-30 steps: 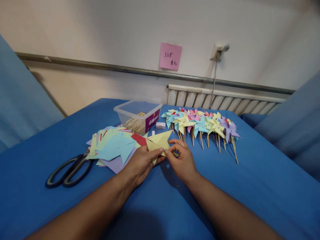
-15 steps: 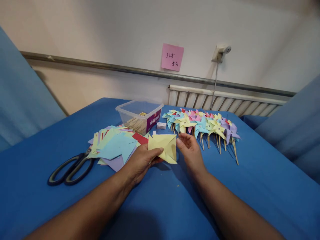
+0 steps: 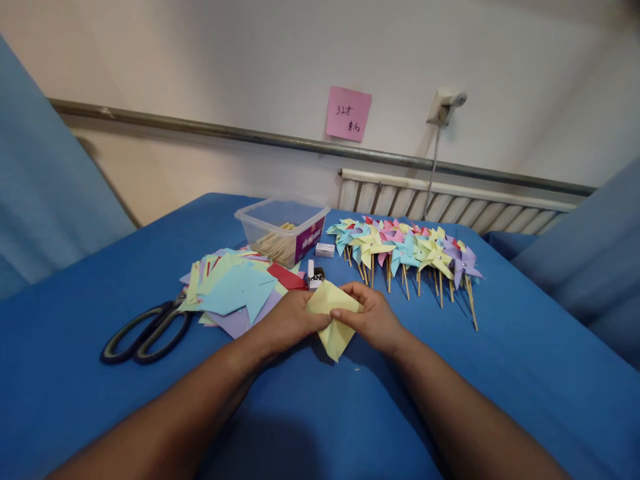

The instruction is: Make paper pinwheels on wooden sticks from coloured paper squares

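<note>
A yellow sheet of paper [image 3: 336, 339], with slits cut in from its corners, is held between both hands above the blue table. My left hand [image 3: 293, 320] grips its left side, thumb on top near the middle. On the right, my right hand [image 3: 377, 320] pinches the sheet with its thumb laid near the centre; its other fingers are partly behind the paper. Just beyond the sheet sits a small open box of pins [image 3: 316, 275]. To the left lies a pile of coloured cut paper [image 3: 235, 290], pale blue on top.
Large dark-handled scissors [image 3: 147, 331] lie partly under the pile. A clear plastic tub [image 3: 250, 227] of wooden sticks stands behind. A small white box [image 3: 325, 250] is beside it. Several finished paper pinwheels [image 3: 404, 252] rest at the back right on the blue table [image 3: 350, 427].
My right hand has moved left and taken hold of the yellow paper. The sheet has turned so one corner points toward me, uncovering the small open box behind it.
</note>
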Action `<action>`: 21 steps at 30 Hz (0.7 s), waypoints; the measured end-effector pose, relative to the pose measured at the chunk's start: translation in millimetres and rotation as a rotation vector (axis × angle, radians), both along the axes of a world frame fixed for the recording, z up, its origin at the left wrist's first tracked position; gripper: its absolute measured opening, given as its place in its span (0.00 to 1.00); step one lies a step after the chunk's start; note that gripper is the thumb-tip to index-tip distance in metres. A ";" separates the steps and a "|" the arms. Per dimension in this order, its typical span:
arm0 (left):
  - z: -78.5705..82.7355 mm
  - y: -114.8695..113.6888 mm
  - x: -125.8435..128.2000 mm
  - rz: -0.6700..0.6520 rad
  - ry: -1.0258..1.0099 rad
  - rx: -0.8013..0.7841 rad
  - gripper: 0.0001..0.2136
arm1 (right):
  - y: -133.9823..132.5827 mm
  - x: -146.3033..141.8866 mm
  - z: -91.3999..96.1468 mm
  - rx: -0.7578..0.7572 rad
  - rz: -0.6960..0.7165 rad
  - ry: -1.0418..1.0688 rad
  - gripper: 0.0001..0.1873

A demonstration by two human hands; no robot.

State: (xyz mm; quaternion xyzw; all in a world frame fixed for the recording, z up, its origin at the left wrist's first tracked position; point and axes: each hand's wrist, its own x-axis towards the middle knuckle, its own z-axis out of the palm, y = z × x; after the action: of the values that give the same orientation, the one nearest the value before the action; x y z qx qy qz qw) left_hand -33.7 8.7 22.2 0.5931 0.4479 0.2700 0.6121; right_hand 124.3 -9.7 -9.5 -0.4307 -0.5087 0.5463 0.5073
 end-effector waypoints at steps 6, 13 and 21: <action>-1.9 2.7 -0.2 0.101 -0.118 -0.075 0.13 | 1.8 -7.5 -1.8 -0.043 -0.135 0.203 0.17; -0.6 -1.2 3.9 0.160 -0.380 -0.293 0.06 | 2.2 -10.5 -7.2 -0.088 -0.242 0.420 0.19; -5.9 0.8 4.4 0.247 -0.393 -0.290 0.08 | 0.6 -11.5 -7.9 -0.110 -0.220 0.429 0.20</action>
State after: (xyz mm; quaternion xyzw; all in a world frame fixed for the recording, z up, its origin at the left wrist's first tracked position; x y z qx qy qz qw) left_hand -29.3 9.5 16.3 0.3762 0.4236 0.3855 0.7283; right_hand 112.8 -9.1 -17.5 -0.3846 -0.3086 0.5937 0.6359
